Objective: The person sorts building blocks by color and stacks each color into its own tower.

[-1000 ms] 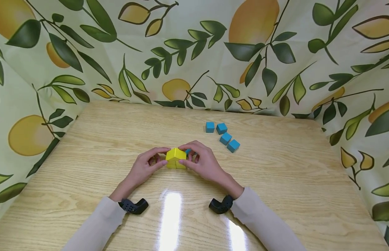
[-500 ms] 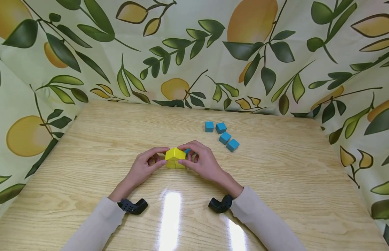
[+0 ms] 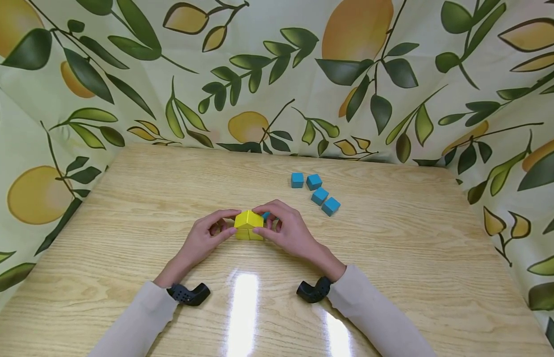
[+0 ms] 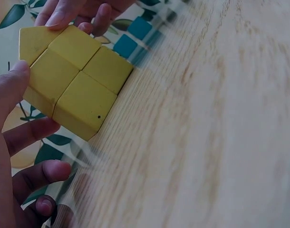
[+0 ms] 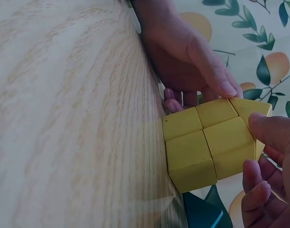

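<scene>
Several yellow cubes (image 4: 83, 97) stand stacked two by two on the table, with a yellow triangular block (image 3: 249, 219) on top like a roof. From the left side, my left hand (image 3: 201, 237) pinches the triangular block between thumb and index finger, its tips right at the seam above the upper cubes. My right hand (image 3: 289, 229) pinches the same block from the right, thumb in front and index finger behind. In the right wrist view, the right thumb (image 5: 271, 130) lies over the triangular face. The remaining fingers of both hands hang loosely curled beside the stack.
Several blue cubes (image 3: 320, 196) lie loose on the wooden table (image 3: 393, 238) behind and right of the stack. Another blue block (image 3: 266, 215) is partly hidden behind the right hand. A fruit-and-leaf patterned cloth (image 3: 277, 74) hangs along the table's back and sides.
</scene>
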Demonstrator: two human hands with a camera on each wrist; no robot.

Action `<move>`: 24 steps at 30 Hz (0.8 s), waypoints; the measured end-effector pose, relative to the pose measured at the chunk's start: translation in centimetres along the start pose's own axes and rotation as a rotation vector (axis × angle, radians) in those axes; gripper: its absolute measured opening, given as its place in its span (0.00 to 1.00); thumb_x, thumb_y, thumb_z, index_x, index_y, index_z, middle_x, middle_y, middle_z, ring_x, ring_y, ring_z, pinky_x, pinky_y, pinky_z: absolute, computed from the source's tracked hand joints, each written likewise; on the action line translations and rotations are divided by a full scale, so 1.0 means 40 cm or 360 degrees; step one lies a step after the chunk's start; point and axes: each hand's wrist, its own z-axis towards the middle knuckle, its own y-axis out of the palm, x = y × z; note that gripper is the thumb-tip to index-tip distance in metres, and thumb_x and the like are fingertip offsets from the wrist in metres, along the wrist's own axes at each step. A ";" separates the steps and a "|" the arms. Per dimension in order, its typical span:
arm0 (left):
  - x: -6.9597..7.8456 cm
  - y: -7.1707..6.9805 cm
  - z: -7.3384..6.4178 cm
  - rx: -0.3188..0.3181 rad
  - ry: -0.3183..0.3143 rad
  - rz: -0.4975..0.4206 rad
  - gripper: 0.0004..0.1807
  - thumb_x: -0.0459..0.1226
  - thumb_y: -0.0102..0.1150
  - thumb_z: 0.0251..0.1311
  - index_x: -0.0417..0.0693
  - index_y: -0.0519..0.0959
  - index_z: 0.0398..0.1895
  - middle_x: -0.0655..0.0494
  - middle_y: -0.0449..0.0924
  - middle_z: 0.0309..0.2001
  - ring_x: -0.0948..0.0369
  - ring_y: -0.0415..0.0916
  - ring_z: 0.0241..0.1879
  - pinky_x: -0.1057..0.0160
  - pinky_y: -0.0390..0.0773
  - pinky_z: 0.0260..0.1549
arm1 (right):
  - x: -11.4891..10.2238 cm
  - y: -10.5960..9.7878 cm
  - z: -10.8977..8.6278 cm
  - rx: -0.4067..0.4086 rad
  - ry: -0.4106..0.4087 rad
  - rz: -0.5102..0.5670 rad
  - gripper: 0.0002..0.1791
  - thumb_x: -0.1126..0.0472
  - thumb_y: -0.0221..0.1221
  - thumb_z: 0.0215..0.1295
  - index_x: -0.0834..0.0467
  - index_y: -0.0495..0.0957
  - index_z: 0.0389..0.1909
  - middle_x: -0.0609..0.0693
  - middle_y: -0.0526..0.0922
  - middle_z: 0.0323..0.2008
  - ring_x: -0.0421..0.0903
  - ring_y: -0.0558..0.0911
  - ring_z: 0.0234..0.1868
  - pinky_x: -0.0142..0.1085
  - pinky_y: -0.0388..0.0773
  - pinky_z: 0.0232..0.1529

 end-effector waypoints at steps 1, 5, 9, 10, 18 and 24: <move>-0.011 0.001 -0.001 0.0003 -0.0001 -0.0002 0.21 0.27 0.62 0.58 0.44 0.77 0.56 0.53 0.79 0.40 0.58 0.64 0.23 0.65 0.62 0.20 | 0.000 0.000 0.000 -0.0002 0.0002 -0.0006 0.21 0.60 0.69 0.55 0.57 0.79 0.51 0.45 0.77 0.40 0.39 0.72 0.29 0.30 0.69 0.23; -0.022 0.000 -0.002 0.0008 0.0021 -0.0022 0.21 0.30 0.63 0.59 0.49 0.77 0.56 0.56 0.80 0.42 0.61 0.66 0.24 0.66 0.63 0.21 | -0.004 -0.001 0.001 -0.0008 0.0011 -0.0013 0.21 0.60 0.69 0.55 0.57 0.79 0.51 0.46 0.77 0.41 0.40 0.73 0.29 0.31 0.70 0.23; -0.026 0.000 -0.003 0.0021 0.0058 -0.0052 0.22 0.31 0.64 0.58 0.51 0.77 0.57 0.57 0.79 0.43 0.61 0.68 0.25 0.67 0.65 0.20 | -0.009 -0.004 0.001 -0.0024 0.0021 -0.0017 0.22 0.60 0.69 0.55 0.57 0.78 0.52 0.46 0.76 0.42 0.41 0.73 0.30 0.31 0.70 0.23; -0.025 0.001 -0.002 0.0036 0.0085 -0.0056 0.22 0.31 0.65 0.57 0.51 0.77 0.57 0.56 0.79 0.43 0.62 0.68 0.25 0.67 0.65 0.20 | -0.009 -0.006 0.000 -0.0027 0.0021 -0.0019 0.22 0.60 0.69 0.56 0.57 0.78 0.52 0.46 0.76 0.42 0.41 0.73 0.30 0.31 0.70 0.23; 0.059 -0.003 -0.022 0.0540 0.0416 -0.0062 0.17 0.17 0.63 0.47 0.28 0.77 0.43 0.38 0.74 0.35 0.60 0.64 0.22 0.61 0.62 0.18 | 0.001 -0.022 -0.021 0.0095 -0.0023 0.0074 0.19 0.61 0.67 0.58 0.59 0.78 0.51 0.54 0.78 0.43 0.40 0.74 0.30 0.31 0.70 0.24; 0.097 0.028 -0.045 0.0759 0.0618 -0.0118 0.10 0.27 0.62 0.57 0.24 0.76 0.36 0.36 0.72 0.29 0.62 0.63 0.22 0.62 0.61 0.18 | -0.053 -0.061 -0.036 0.0262 -0.0003 0.0079 0.16 0.70 0.66 0.57 0.63 0.78 0.47 0.53 0.79 0.39 0.45 0.75 0.29 0.35 0.74 0.27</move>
